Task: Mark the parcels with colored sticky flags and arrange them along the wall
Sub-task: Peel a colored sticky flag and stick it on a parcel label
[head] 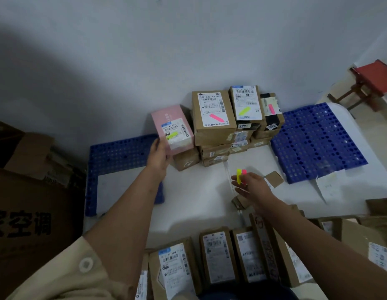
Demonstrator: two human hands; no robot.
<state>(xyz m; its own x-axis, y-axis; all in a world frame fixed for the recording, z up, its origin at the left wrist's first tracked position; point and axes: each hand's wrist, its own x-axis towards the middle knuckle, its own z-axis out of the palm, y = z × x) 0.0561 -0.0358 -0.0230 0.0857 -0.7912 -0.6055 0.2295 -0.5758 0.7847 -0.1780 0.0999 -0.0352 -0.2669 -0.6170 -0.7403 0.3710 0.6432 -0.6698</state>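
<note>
Left grip (159,153) clasps the pink parcel (173,127); right grip (250,184) pinches sticky flags (240,176).

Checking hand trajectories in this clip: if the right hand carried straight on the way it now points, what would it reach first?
Likely the stacked brown parcels by the wall; the right hand, pinching the sticky flags, points up-left toward them across bare white floor. Depth is uncertain.
</note>
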